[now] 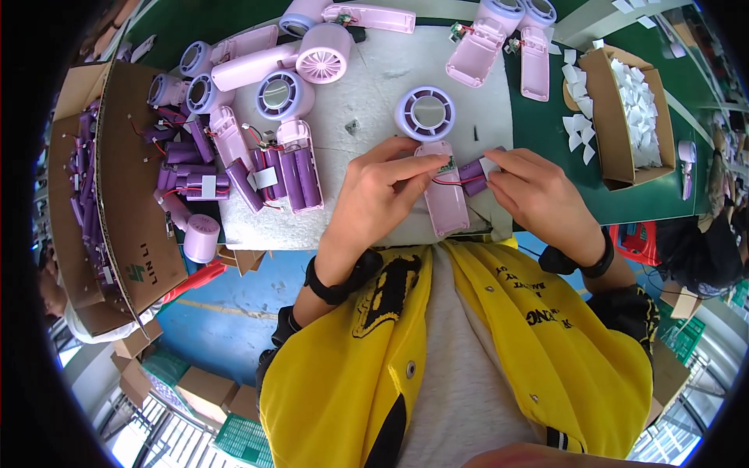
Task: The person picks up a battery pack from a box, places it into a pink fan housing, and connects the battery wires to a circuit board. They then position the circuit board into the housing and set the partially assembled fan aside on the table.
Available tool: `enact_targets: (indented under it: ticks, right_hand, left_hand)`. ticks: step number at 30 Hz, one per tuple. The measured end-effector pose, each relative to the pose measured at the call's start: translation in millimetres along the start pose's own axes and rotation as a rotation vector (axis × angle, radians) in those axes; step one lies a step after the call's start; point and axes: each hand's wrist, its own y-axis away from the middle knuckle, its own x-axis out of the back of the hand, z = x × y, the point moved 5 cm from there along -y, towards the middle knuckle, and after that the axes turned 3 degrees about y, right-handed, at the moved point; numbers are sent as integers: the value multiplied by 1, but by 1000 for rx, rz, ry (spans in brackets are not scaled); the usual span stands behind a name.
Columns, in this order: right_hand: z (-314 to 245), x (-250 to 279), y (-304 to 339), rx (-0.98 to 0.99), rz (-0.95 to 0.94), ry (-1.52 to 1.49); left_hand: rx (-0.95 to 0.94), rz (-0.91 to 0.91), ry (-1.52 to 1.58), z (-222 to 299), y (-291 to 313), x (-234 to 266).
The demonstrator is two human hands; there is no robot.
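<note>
A pink handheld fan shell (447,209), its handle lying open toward me, rests on the pale work mat, with its round lilac-rimmed head (402,115) at the far end. My left hand (384,186) pinches at the small green circuit board (447,164) near the top of that handle. In my right hand (537,191) is a purple battery pack (471,176) with a white sticker, held just right of the handle. Red wire (446,183) runs between the pack and the board area. Part of the pack is hidden by my right fingers.
Several pink fans (285,97) and loose purple battery packs (187,168) crowd the mat's left. A cardboard box (148,195) of batteries stands beyond them. More open fan shells (476,54) lie at the far right. A small box (612,117) holds white stickers.
</note>
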Motion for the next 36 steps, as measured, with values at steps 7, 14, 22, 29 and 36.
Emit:
enact_targets:
  ticks: [7,14,22,29,36]
  right_hand:
    - [-9,-6,-6,77,-124,237]
    - [2,-1,-6,26,-145,61]
    - [5,-3,2,53,-89,43]
    - [-14,-7,-4,-7,-155,237]
    - [-5,1,-8,64,-174,196]
  left_hand:
    - [78,-115,41,4,-1,3]
    - [232,-76,180,-5,9,-5]
    - [208,6,170,-6,9,-8]
    - [198,31,103,-4,6,-4]
    - [163,42,111,-5,6,-8]
